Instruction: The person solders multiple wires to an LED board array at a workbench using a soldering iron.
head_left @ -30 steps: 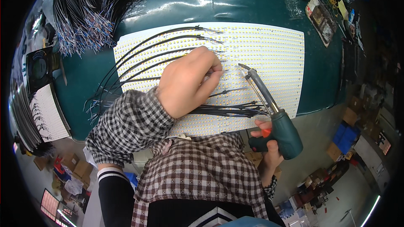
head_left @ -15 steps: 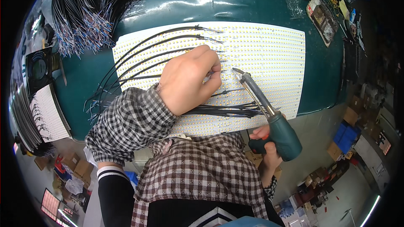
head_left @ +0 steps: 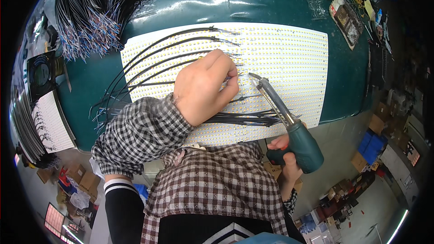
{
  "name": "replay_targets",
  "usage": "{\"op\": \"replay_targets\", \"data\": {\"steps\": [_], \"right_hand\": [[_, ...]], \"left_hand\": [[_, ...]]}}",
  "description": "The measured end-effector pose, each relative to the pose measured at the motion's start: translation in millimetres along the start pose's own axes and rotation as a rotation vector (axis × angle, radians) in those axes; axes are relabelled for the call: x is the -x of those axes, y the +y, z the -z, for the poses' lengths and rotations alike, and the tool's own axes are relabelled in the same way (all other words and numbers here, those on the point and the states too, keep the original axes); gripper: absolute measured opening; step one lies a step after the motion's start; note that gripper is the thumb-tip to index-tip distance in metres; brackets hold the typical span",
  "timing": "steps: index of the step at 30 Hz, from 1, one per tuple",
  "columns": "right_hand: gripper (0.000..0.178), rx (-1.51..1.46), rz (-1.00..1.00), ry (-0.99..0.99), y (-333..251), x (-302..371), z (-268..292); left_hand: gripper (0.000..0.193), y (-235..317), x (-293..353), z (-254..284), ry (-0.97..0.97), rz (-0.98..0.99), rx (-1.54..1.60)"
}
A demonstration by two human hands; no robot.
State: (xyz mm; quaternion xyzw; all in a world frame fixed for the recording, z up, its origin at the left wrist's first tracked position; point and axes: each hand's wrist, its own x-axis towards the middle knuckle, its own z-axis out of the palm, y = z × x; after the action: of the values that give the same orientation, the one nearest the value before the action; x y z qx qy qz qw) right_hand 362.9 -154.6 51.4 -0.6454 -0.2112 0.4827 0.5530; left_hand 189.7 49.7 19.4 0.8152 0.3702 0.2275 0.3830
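Note:
A white LED board (head_left: 294,58) with rows of small yellow chips lies before me. My left hand (head_left: 204,88) rests over its middle, thumb and forefinger pinched on the end of a black cable (head_left: 163,83). Other black cables (head_left: 158,41) arch in from the left, with thin bared wires at the board's centre line. My right hand (head_left: 291,168) grips a green-handled soldering gun (head_left: 304,146). Its tip (head_left: 252,75) points at the board, just right of my left fingertips. Whether it touches the board is unclear. A bunch of loose cables (head_left: 244,118) lies across the near part.
Thick bundles of black cables (head_left: 83,13) with coloured wire ends sit at the far left. A stained block (head_left: 347,20) lies at the far right near scattered tools (head_left: 384,31). At left stands another small board (head_left: 53,124). The green table edge (head_left: 343,116) runs along the near right.
My left hand has shifted very slightly to the right. The soldering gun and my right hand have barely moved.

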Motion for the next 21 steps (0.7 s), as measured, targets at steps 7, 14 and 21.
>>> {"op": "replay_targets", "data": {"steps": [7,14,21], "right_hand": [[0.081,0.022,0.015,-0.002,1.1,-0.9,-2.5],[0.081,-0.015,0.079,0.012,2.8,-2.2,-6.2],[0.086,-0.051,0.062,0.006,4.8,-0.6,-5.9]], "left_hand": [[0.015,0.5,1.1,-1.5,0.014,-0.008,-0.020],[0.015,-0.1,0.7,-3.1,0.035,-0.022,-0.010],[0.015,0.0,1.3,-2.1,0.031,-0.020,-0.016]]}}
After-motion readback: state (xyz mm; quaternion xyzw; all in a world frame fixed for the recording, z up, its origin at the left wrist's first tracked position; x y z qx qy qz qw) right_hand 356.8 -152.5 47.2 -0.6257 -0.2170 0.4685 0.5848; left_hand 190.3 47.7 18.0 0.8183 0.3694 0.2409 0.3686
